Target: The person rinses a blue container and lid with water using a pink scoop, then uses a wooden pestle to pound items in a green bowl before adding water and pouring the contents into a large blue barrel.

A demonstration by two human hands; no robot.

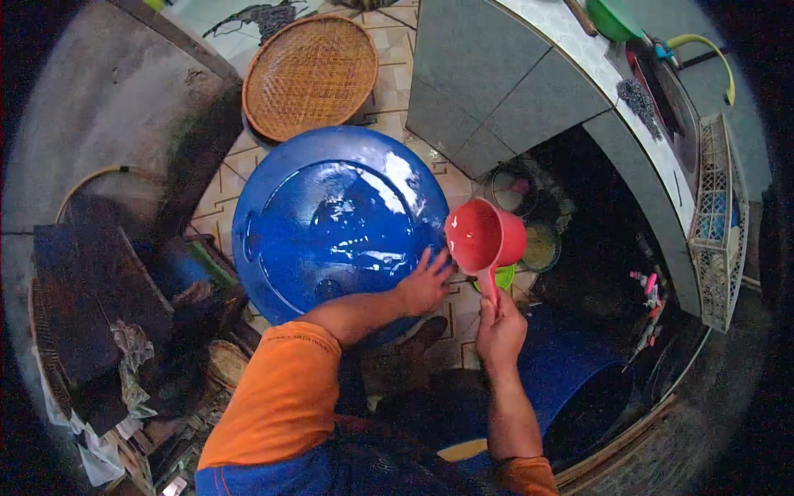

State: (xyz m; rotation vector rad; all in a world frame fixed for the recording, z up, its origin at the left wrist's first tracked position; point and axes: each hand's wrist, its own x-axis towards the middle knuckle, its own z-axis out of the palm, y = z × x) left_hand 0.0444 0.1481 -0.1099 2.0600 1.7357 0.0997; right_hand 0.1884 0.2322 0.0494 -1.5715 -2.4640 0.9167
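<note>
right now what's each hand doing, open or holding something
Left hand: open, at the edge of the blue drum.
Right hand: closed, holding the red dipper.

Floor of cream tiles patterned with brown angular lines (pixel 395 70), seen bearing a wide round tray of brown woven bamboo with a raised rim (pixel 310 78); nearer, over the same tiles, a large round blue plastic lid with a wet, glossy face (pixel 331 223), its support underneath hidden, and a small lime-green object (pixel 505 277), partly concealed. Counter with white patterned top and grey tiled sides (pixel 587 50), carrying a green bowl (pixel 614 18) and a dark tangled scouring mesh (pixel 638 107).
</note>
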